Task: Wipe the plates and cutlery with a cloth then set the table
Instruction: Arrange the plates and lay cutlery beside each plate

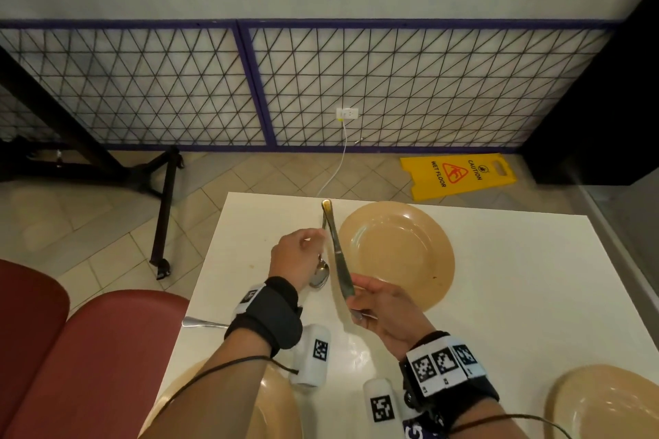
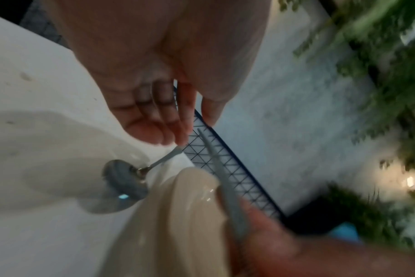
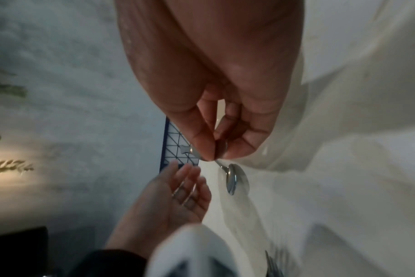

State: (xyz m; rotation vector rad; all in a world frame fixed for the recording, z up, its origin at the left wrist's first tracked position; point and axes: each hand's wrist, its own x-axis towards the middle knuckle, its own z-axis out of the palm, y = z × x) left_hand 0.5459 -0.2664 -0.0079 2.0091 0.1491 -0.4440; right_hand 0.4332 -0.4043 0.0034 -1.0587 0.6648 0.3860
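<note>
My right hand [image 1: 356, 299] pinches one end of a table knife [image 1: 338, 257] and holds it slanted above the white table [image 1: 499, 278], beside the far tan plate [image 1: 396, 253]. In the right wrist view, thumb and fingers [image 3: 201, 146] pinch the metal. A spoon [image 1: 320, 276] lies on the table left of the knife, bowl toward me. My left hand [image 1: 313, 239] hovers over its handle with relaxed fingers [image 2: 168, 129] at the handle's end, holding nothing. The spoon [image 2: 123, 178] also shows below that palm. No cloth is in view.
Two more tan plates sit at the near edge, one left [image 1: 228, 403] and one right [image 1: 606, 403]. A fork [image 1: 203, 322] lies at the table's left edge. Red seats [image 1: 89, 349] stand on the left. A yellow wet-floor sign [image 1: 460, 175] lies on the tiles beyond.
</note>
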